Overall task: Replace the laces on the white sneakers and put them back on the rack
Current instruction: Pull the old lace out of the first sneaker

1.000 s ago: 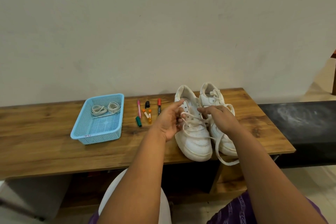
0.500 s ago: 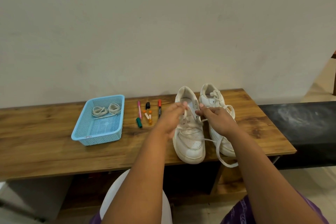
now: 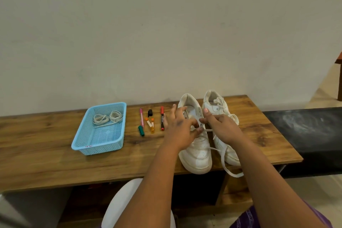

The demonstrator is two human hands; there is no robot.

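Observation:
Two white sneakers stand side by side on the wooden bench (image 3: 55, 163). My left hand (image 3: 182, 127) lies over the eyelets of the left sneaker (image 3: 197, 152) and pinches its lace. My right hand (image 3: 221, 126) pinches the same white lace (image 3: 224, 164), whose loose end trails across the toe and hangs over the bench's front edge. The right sneaker (image 3: 217, 105) stays laced, with a knot at its top. Two coiled spare laces (image 3: 108, 117) lie in a light blue basket (image 3: 100, 148) at the left.
Several markers and small caps (image 3: 150, 122) lie between the basket and the sneakers. A plain wall rises right behind the bench. A dark chalky surface (image 3: 305, 129) adjoins the bench on the right. A white round seat (image 3: 120, 207) shows below, between my arms.
Both hands have worked further along the left sneaker's lacing. More of the lace is out of the upper eyelets, and the shoe's tongue now shows.

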